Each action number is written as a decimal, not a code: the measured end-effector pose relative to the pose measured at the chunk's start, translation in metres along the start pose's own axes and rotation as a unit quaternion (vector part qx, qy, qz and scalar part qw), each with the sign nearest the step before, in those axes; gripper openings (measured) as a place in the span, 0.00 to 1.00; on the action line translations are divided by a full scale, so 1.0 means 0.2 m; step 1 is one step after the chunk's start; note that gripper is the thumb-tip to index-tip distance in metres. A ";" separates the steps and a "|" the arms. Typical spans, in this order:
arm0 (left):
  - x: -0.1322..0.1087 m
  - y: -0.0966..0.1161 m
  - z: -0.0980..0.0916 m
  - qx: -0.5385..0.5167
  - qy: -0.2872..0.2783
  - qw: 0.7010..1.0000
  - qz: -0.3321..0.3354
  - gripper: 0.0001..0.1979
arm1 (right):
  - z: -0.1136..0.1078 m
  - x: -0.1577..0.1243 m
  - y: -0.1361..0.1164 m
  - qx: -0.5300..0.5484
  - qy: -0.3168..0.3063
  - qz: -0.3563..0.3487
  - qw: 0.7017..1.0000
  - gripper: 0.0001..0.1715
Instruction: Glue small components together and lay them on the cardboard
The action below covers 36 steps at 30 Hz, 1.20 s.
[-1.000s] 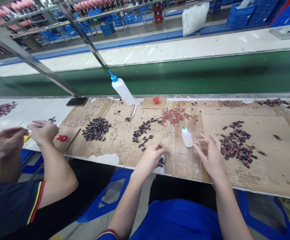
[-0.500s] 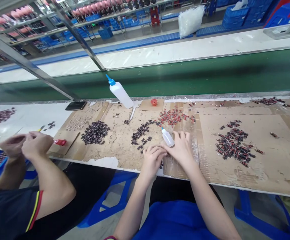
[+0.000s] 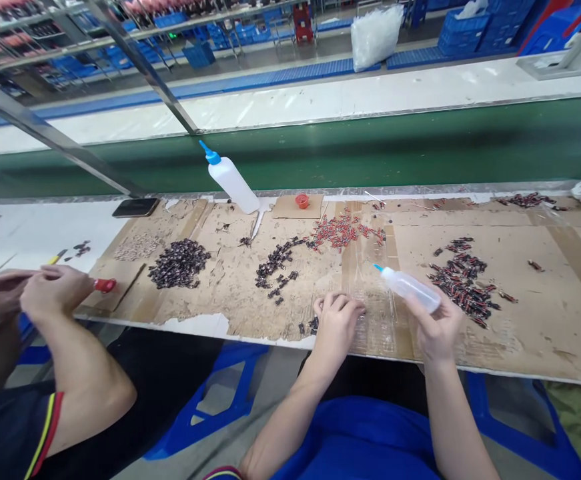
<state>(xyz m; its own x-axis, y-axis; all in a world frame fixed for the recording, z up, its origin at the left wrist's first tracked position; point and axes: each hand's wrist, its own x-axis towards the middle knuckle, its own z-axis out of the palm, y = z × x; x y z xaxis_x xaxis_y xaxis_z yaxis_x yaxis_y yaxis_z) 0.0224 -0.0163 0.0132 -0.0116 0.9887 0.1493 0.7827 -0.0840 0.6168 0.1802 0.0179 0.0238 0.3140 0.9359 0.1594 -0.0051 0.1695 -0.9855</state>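
My right hand [image 3: 440, 327] is wrapped round a small clear squeeze bottle [image 3: 413, 290], raised off the cardboard and tilted with its blue tip pointing left. Fingers curled, my left hand [image 3: 339, 320] rests low on the cardboard [image 3: 240, 293]; whatever may be between its fingertips is hidden. Just left of it lie a few small black parts [image 3: 313, 325]. Farther up are a loose cluster of black parts [image 3: 273, 262] and a scatter of small red-and-black parts [image 3: 340, 230]. A heap of joined black-and-red pieces [image 3: 460, 280] lies beyond the bottle on the right.
A large white bottle [image 3: 234, 185] with a blue nozzle leans at the back, near a red cap [image 3: 301, 201]. Left are a black heap [image 3: 179, 263], a phone [image 3: 135, 207] and a co-worker's hands [image 3: 53, 293] near a red-capped item [image 3: 105, 285]. Metal posts [image 3: 145, 67] rise behind.
My right hand has lifted the small bottle and moved it right, tilting it over to the left. My left hand has shifted right along the cardboard. The whole view has shifted slightly.
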 end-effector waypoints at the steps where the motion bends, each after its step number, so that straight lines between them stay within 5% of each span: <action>1: 0.00 0.00 0.00 0.003 0.006 1.000 -0.005 0.04 | -0.02 -0.01 0.01 0.024 0.035 0.005 0.999 0.18; 5: -0.02 -0.05 -0.03 -0.035 -0.012 0.999 0.010 0.08 | -0.05 -0.04 0.06 0.035 0.107 0.024 0.993 0.20; 18: 0.01 -0.04 -0.04 -0.090 -0.027 0.995 -0.032 0.07 | 0.01 -0.14 0.07 -0.238 0.037 -0.062 0.968 0.22; 36: 0.01 -0.03 -0.04 -0.088 -0.023 0.995 -0.036 0.05 | 0.02 -0.13 0.07 -0.222 0.016 -0.035 0.974 0.22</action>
<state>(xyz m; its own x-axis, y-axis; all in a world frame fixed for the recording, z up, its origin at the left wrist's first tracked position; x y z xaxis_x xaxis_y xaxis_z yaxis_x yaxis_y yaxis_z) 0.0120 -0.0144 0.0153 -0.0315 0.9973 0.0662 0.6593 -0.0290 0.7513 0.1690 -0.0033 0.0056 0.3275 0.9158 0.2323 0.4260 0.0763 -0.9015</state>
